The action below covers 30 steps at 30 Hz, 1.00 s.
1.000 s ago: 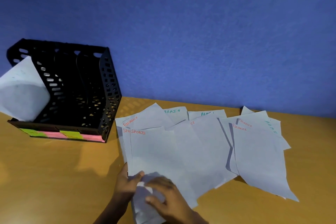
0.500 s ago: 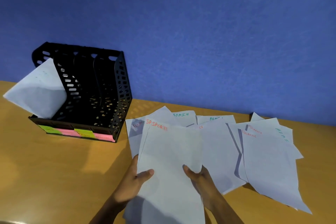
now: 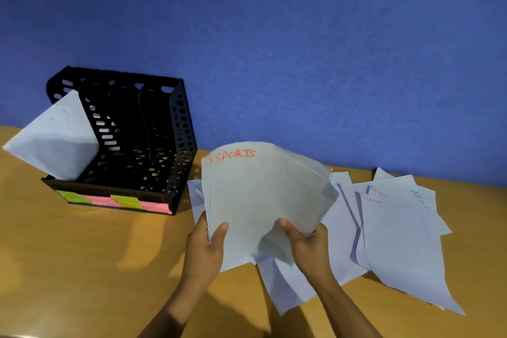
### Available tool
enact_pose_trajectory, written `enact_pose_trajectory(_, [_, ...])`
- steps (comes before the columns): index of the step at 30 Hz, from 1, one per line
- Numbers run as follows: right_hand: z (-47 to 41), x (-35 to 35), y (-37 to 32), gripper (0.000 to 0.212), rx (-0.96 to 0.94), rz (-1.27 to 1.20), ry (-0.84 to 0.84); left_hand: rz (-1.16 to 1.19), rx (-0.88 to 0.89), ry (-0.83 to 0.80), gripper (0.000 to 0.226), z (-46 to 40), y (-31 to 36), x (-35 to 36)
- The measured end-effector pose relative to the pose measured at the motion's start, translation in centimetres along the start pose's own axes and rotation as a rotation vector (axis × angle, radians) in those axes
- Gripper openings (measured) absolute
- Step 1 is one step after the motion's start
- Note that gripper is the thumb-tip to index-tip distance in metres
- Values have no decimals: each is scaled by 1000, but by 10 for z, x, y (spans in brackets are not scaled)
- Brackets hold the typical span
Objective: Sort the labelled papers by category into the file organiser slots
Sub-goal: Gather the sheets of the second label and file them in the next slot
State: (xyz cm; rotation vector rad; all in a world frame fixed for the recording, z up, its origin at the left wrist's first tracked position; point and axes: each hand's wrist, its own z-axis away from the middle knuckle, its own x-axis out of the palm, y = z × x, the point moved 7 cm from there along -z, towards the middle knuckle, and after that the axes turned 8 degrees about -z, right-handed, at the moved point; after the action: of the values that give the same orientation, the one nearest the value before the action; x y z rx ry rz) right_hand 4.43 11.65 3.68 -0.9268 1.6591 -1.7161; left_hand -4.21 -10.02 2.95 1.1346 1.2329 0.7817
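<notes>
File organiser (image 3: pixel 175 145), one sheet (image 3: pixel 55 137) inside

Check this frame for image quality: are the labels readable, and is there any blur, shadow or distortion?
Head view: SPORTS on the held sheets reads clearly; FINANCE on the flat papers is readable, the sticky labels on the organiser are too blurred. Soft shadows on the table; wide-angle bending at the edges.

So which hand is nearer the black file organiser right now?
Left. The left hand grips the SPORTS papers' edge just right of the organiser; the right hand grips farther right.
</notes>
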Motion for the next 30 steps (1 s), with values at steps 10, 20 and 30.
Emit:
enact_pose_trajectory(10, [19,23,39,32,20,36,-29,31,-87,-4,40,19,-26,29])
enact_pose_trajectory(20, [14,9,28,49,-62,-36,83,255,-41,227,57,12,-10,-1])
enact_pose_trajectory(30, [8,12,34,22,19,-14,89,157,-2,197,56,-3,1,4])
